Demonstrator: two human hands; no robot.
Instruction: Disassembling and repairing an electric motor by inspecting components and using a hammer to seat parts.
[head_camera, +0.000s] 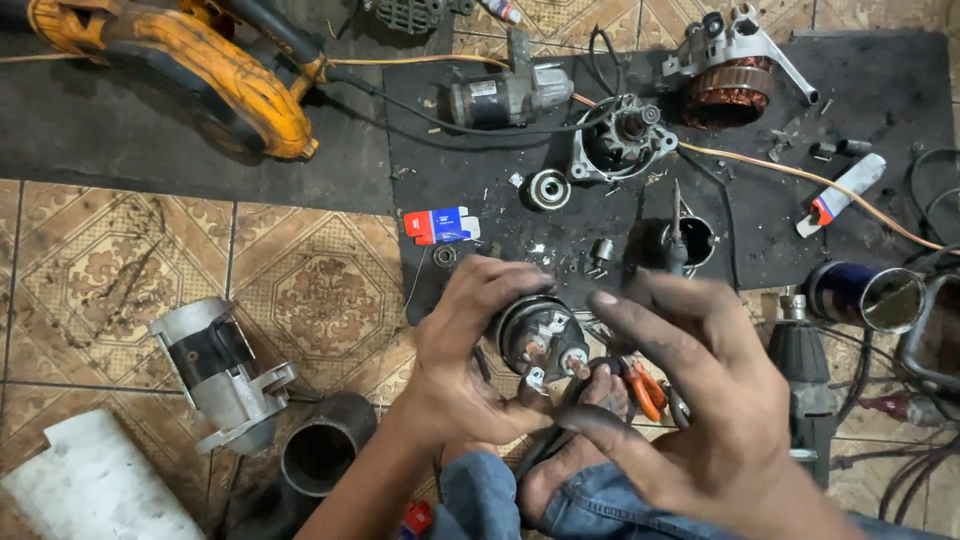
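My left hand (468, 350) is shut around a dark round solenoid-like part (538, 337) with metal terminals on its face, held above my knees. My right hand (690, 385), greasy, hovers just right of the part with fingers spread and the index finger reaching toward its terminals. Orange-handled pliers (645, 388) lie under the right hand. A screwdriver (676, 235) stands just beyond my fingers.
On the black mat (880, 90) lie a starter motor (505, 95), an alternator housing (620, 140), a copper-wound stator (728, 85), a bearing (548, 189) and a small red-blue box (440, 225). A yellow power tool (190, 75) sits top left. Another motor (225, 372) and pipe (325, 452) rest on tiles.
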